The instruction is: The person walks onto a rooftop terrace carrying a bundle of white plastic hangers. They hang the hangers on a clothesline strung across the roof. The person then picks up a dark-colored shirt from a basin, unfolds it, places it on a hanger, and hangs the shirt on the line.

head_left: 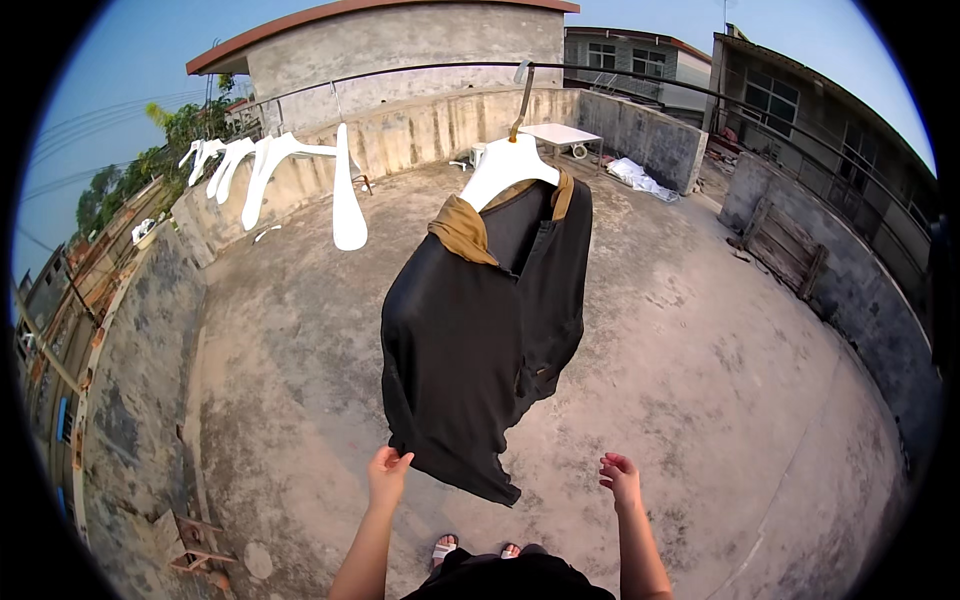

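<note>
A black shirt (455,340) with a brown collar hangs in front of me on a white hanger (507,166). The hanger's hook loops over a dark horizontal rod (420,67). With its fingers pinched, my left hand (388,474) holds the lower left corner of the shirt. The shirt hangs askew, its front open and its hem slanting down to a point near the middle. To the right of the hem, apart from the cloth, my right hand (621,479) is raised with nothing in it, fingers loosely bent and apart.
Several empty white hangers (262,172) hang along the rod at left. A white table (555,137) stands by the far wall (420,130), with white cloth (641,180) on the ground to its right. Low walls bound the concrete floor (680,400). A wooden frame (785,245) leans at right.
</note>
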The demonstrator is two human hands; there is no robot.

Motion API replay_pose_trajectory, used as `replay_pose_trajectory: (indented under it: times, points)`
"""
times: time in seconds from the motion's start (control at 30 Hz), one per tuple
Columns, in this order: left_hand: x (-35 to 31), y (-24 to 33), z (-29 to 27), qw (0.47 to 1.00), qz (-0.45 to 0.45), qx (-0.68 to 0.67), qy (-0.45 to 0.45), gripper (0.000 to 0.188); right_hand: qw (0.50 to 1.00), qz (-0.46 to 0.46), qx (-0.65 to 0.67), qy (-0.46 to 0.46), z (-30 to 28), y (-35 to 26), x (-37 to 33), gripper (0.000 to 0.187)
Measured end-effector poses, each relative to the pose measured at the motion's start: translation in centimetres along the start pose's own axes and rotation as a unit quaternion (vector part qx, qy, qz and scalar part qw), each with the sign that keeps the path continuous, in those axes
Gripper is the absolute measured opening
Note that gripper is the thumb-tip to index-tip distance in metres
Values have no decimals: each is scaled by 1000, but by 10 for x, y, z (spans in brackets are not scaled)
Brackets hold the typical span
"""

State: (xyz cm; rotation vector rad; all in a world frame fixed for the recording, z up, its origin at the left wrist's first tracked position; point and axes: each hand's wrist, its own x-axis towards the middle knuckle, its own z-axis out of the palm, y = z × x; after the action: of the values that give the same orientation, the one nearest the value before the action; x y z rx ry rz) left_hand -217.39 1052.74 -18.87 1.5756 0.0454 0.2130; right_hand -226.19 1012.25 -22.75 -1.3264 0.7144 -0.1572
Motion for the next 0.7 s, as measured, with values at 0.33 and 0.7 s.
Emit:
replay_pose_trajectory:
  times: [0.33, 0.7]
  points:
    - [2, 0, -40, 1000, -5, 29, -9, 32, 993, 9, -47, -109, 63, 25, -22, 24]
    - [-7, 53, -242, 872, 111, 470, 86, 81, 927, -168, 32, -335, 280, -17, -140, 18]
